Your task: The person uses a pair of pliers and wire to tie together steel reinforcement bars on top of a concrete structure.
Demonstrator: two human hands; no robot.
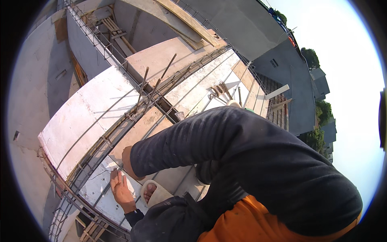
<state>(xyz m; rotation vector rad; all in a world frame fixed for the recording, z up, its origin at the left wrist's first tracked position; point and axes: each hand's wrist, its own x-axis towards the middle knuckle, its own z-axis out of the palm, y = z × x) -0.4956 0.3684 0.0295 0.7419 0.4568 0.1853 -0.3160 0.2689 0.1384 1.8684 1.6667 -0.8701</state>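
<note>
My left hand (121, 191) is at the lower left, fingers stretched upward, beside a thin reinforcing bar. A fine dark wire (100, 174) curves over the white panel (96, 189) close to its fingertips; I cannot tell whether they touch it. Just above and right of it is my right hand (128, 162), bent down at the wrist from a dark sleeve. Its fingers are mostly hidden, and so is anything in them. A long bundle of reinforcing bars (107, 141) passes left of both hands.
My foot in a pale sandal (158, 196) stands on the panels among the bars. Upright rusty bars (142, 85) stick up from the bundle. Deep openings lie between walls (89, 52) at upper left. Farther off are loose tools (221, 90), planks (189, 22) and a grey roof (242, 26).
</note>
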